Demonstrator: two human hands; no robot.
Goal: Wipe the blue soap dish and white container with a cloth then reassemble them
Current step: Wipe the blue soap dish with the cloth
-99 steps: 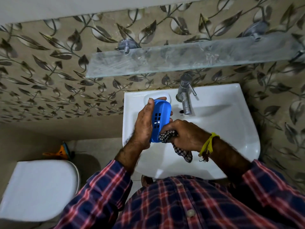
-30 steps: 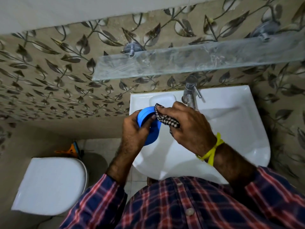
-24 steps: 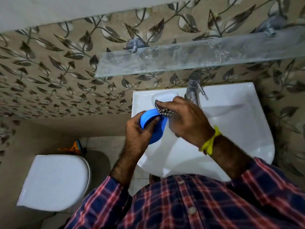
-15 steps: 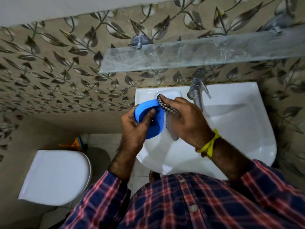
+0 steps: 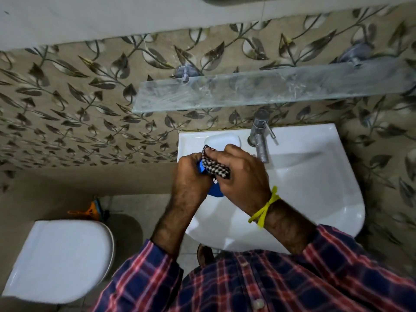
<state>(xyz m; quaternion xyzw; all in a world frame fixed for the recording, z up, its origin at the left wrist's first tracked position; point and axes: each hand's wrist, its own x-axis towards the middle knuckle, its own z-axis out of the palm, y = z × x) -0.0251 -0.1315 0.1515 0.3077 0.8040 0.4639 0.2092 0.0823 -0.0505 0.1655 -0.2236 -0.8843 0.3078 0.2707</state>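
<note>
Dish (image 5: 215,192) mid-wipe over the sink (image 5: 315,188), centre frame.
Left hand (image 5: 191,174) is clasped around the blue dish; right hand (image 5: 240,176) pinches the cloth (image 5: 215,168) against it. White container (image 5: 222,139) waits behind; its wipe and reassembly look undone.

A single wide-angle camera sits on the person's head, looking forward and steeply down. It is close over the white sink (image 5: 315,188), which fills the centre and right of the view, with the tap (image 5: 261,140) and glass shelf (image 5: 270,88) above it against the leaf-patterned wall (image 5: 67,109). A toilet lid (image 5: 60,260) lies lower left, the plaid shirt (image 5: 258,284) along the bottom edge. Straight lines bend near the edges.
</note>
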